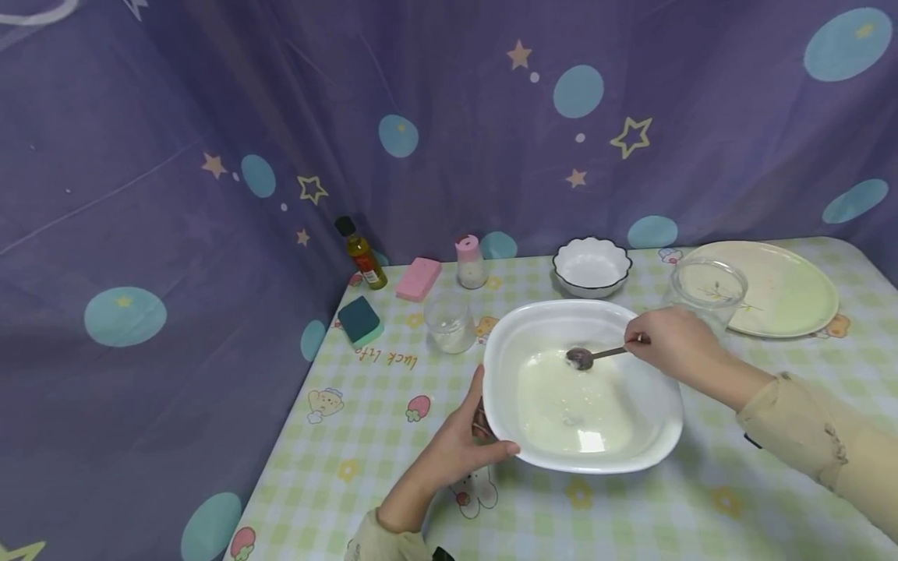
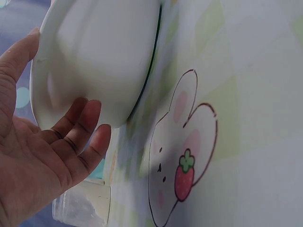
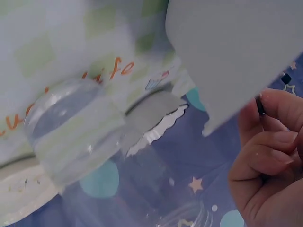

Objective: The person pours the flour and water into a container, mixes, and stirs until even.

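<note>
A large white basin (image 1: 505,327) stands on the table with a pale, milky liquid (image 1: 554,401) in it. My left hand (image 1: 459,444) holds its near left side, the thumb on the rim and the other fingers curled against the outer wall, as the left wrist view also shows. Over the basin, my right hand (image 1: 673,343) pinches the handle end of a dark metal spoon (image 1: 609,353). The spoon's bowl lies at the far edge of the liquid, with some white stuff on it. In the right wrist view the basin wall (image 3: 227,56) hides the spoon's bowl.
Left of the basin are a clear jar (image 1: 449,331) with white contents, a pink-topped shaker (image 1: 471,265), a pink sponge (image 1: 418,279), a dark green sponge (image 1: 360,321) and an oil bottle (image 1: 365,261). Behind stand a scalloped bowl (image 1: 592,269), an oval plate (image 1: 800,288) and a clear container (image 1: 708,284).
</note>
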Available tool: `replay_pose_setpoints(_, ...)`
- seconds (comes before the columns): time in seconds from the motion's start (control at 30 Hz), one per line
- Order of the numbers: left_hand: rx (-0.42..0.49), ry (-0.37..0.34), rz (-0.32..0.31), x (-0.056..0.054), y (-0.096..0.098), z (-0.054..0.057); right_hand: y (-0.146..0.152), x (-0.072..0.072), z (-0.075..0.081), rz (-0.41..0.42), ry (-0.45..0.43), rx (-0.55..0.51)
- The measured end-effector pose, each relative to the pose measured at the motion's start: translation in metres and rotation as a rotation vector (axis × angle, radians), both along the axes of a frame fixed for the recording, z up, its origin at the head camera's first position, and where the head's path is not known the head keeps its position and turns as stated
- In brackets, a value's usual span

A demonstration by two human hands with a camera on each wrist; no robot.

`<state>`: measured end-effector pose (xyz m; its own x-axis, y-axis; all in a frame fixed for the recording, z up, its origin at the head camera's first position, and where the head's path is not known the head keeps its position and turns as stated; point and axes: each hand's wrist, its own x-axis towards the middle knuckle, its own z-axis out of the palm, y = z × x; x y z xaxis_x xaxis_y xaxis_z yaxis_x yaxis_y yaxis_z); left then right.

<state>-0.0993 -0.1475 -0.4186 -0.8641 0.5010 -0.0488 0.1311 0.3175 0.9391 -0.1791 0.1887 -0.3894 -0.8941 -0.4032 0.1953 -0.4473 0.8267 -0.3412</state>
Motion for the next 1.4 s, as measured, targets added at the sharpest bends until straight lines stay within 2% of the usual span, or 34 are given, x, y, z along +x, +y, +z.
replay_pose_setpoints(0.2,0.002,-0.004,0.005,0.0,0.0,-0.001,0.012,0.003,0.009,0.01,-0.024,0.054)
replay_pose_setpoints(0.23,0.003,-0.001,0.006,-0.001,-0.001,-0.005,0.014,0.003,0.01,0.015,-0.031,0.064)
replay_pose_setpoints(0.43,0.003,0.007,-0.001,-0.001,-0.001,-0.005,0.02,0.008,0.017,0.083,-0.064,0.079)
replay_pose_setpoints(0.47,0.002,0.006,-0.004,0.0,0.0,0.0,0.019,0.009,0.017,0.097,-0.072,0.078)
replay_pose_setpoints(0.5,0.003,0.009,-0.003,0.0,0.0,-0.001,0.019,0.011,0.018,0.108,-0.078,0.079)
replay_pose_setpoints(0.77,-0.009,0.011,0.011,-0.009,-0.005,-0.031,0.009,0.016,0.014,0.197,-0.129,0.043)
replay_pose_setpoints(0.87,-0.009,0.019,0.011,-0.01,-0.006,-0.034,0.004,0.018,0.011,0.232,-0.151,0.013)
replay_pose_setpoints(1.03,-0.002,0.005,0.001,-0.011,-0.006,-0.033,-0.008,0.02,0.005,0.274,-0.185,-0.041)
replay_pose_setpoints(1.13,-0.002,0.005,-0.003,-0.012,-0.005,-0.032,-0.015,0.021,0.0,0.302,-0.158,-0.072)
replay_pose_setpoints(1.27,-0.01,0.014,0.012,-0.01,-0.005,-0.031,-0.025,0.021,-0.006,0.333,-0.078,-0.105)
replay_pose_setpoints(1.4,-0.001,0.017,0.014,-0.008,-0.005,-0.032,-0.034,0.021,-0.013,0.318,-0.004,-0.121)
